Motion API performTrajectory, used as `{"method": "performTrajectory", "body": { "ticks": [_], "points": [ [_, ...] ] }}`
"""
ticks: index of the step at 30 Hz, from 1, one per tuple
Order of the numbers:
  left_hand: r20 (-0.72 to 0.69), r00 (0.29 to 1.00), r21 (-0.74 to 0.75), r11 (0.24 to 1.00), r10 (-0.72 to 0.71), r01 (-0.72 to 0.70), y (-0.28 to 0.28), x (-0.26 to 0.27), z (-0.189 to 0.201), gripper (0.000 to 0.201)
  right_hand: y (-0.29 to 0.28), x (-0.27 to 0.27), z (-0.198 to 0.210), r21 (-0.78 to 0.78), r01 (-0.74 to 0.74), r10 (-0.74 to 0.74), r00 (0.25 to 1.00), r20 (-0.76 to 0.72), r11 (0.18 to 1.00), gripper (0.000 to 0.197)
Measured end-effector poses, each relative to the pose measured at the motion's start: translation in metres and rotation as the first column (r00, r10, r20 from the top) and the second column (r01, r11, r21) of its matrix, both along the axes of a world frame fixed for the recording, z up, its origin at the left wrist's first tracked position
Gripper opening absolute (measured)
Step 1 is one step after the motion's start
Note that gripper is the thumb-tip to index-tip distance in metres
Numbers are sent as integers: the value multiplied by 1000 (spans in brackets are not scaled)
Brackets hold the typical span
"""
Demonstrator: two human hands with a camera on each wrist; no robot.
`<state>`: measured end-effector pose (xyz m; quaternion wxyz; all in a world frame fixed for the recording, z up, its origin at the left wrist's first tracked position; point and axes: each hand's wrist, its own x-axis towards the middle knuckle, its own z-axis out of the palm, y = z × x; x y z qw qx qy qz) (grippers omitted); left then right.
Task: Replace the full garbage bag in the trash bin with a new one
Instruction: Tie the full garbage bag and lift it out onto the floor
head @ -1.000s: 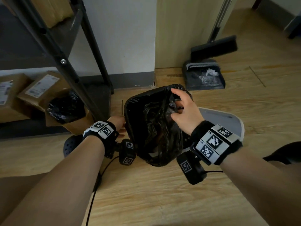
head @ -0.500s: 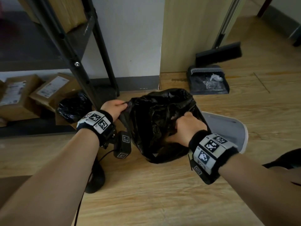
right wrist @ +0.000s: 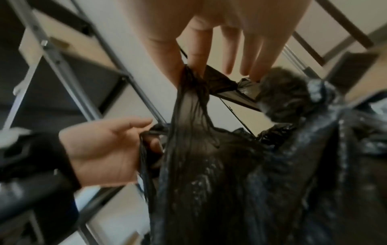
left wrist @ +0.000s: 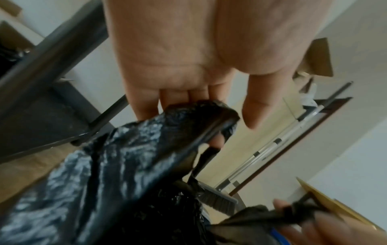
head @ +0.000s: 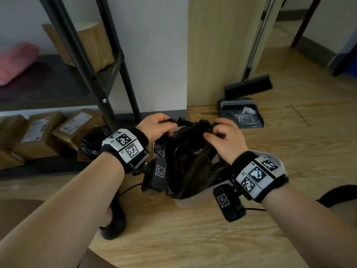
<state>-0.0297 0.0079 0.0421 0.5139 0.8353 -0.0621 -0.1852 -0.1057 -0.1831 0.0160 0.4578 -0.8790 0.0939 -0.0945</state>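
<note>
A full black garbage bag (head: 190,163) stands in a white trash bin (head: 195,200) on the wooden floor, its top pulled up. My left hand (head: 154,126) grips the bag's left edge (left wrist: 201,114), fingers curled round the plastic. My right hand (head: 222,136) pinches the right edge (right wrist: 192,77) between thumb and forefinger; the other fingers hang straight. In the right wrist view the stretched plastic runs down from the pinch, and the left hand (right wrist: 108,145) holds its strip beside it. The bin's white lid (head: 276,161) shows behind my right wrist. Most of the bin is hidden by the bag.
A black metal shelf rack (head: 108,89) stands at the left with cardboard boxes (head: 44,132) and another black bag in a box (head: 92,142) beneath. A dustpan (head: 241,115) and broom (head: 249,86) lean by the wooden panel behind. Bare wooden floor lies in front.
Both hands have risen from the bin's rim and gathered the bag's top edges upward. The right hand went from inside the bag's mouth to pinching its right edge.
</note>
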Motion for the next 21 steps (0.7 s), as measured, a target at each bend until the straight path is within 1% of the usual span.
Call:
{"method": "performTrajectory", "body": {
  "ticks": [1, 2, 3, 4, 5, 7, 9, 10, 12, 15, 17, 18, 20, 21],
  "points": [
    [70, 997, 84, 996, -42, 37, -2, -5, 4, 6, -3, 1, 3, 117, -3, 5, 1000, -13, 993, 24],
    [144, 987, 156, 987, -68, 45, -4, -8, 7, 12, -6, 1, 6, 251, -1, 5, 1000, -15, 968, 26],
    [208, 975, 195, 980, -81, 40, -7, -11, 10, 14, -8, 2, 10, 366, 6, -3, 1000, -8, 930, 26],
    [255, 963, 213, 976, -90, 35, -10, -14, 13, 11, -10, 3, 14, 433, 20, -22, 1000, -1, 901, 25],
    [276, 956, 220, 975, -98, 36, -14, -16, 17, 7, -12, 4, 18, 465, 31, -40, 999, 10, 885, 23],
    [282, 954, 175, 983, -98, 49, -22, -16, 23, 11, -15, 8, 29, 442, 37, -62, 997, 43, 896, 21],
    [241, 966, 79, 994, -91, 74, -30, -15, 31, 11, -19, 13, 39, 414, 34, -66, 996, 65, 910, 23],
    [234, 968, 56, 995, -94, 83, -33, -14, 35, 10, -21, 15, 43, 411, 30, -61, 996, 63, 911, 25],
    [247, 962, 74, 992, -116, 100, -39, -12, 41, 7, -25, 18, 49, 406, 37, -69, 996, 63, 913, 23],
    [250, 950, 104, 981, -185, 164, -44, -11, 44, 6, -28, 22, 60, 374, 15, -63, 991, 116, 927, 14],
    [255, 946, 101, 978, -201, 180, -45, -11, 45, 10, -28, 24, 69, 372, -8, -48, 989, 141, 928, 10],
    [244, 951, 58, 982, -187, 178, -45, -10, 44, 11, -27, 25, 72, 415, -19, -46, 988, 146, 909, 11],
    [210, 971, -78, 988, -116, 135, -46, -8, 44, 17, -25, 26, 75, 550, -28, -51, 990, 128, 834, 14],
    [206, 976, -131, 986, -75, 104, -47, -6, 46, 20, -23, 27, 74, 593, -18, -59, 992, 112, 805, 12]
  ]
}}
